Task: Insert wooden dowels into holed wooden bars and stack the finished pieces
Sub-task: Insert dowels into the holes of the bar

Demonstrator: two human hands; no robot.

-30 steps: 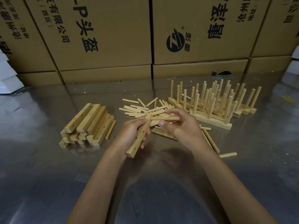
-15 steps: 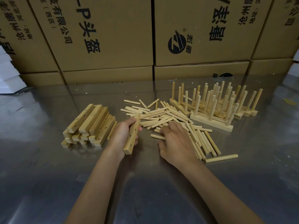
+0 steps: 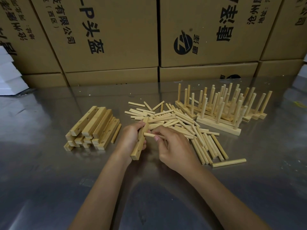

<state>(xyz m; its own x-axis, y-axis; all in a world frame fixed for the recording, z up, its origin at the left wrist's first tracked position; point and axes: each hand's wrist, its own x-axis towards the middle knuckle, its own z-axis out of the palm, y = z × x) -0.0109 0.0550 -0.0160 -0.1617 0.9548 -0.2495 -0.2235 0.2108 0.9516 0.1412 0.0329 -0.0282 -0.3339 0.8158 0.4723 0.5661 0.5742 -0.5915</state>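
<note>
My left hand [image 3: 131, 138] grips a holed wooden bar [image 3: 139, 146], held nearly upright with its lower end toward me. My right hand [image 3: 172, 146] pinches a wooden dowel [image 3: 149, 134] whose left tip points at the bar's face, close to or touching it. A heap of loose dowels [image 3: 179, 123] lies just beyond and right of my hands. Bare holed bars are stacked in a pile [image 3: 93, 128] at the left. Finished bars with upright dowels [image 3: 221, 107] stand stacked at the back right.
The work surface is a shiny metal table [image 3: 49, 180]. Large printed cardboard boxes [image 3: 116, 39] form a wall along its far edge. White foam pieces [image 3: 10, 75] sit at the far left. One dowel [image 3: 229, 162] lies apart at the right.
My right hand dropped onto the dowel heap, picked up one dowel and brought it left to the bar. My left hand tilted the bar more upright.
</note>
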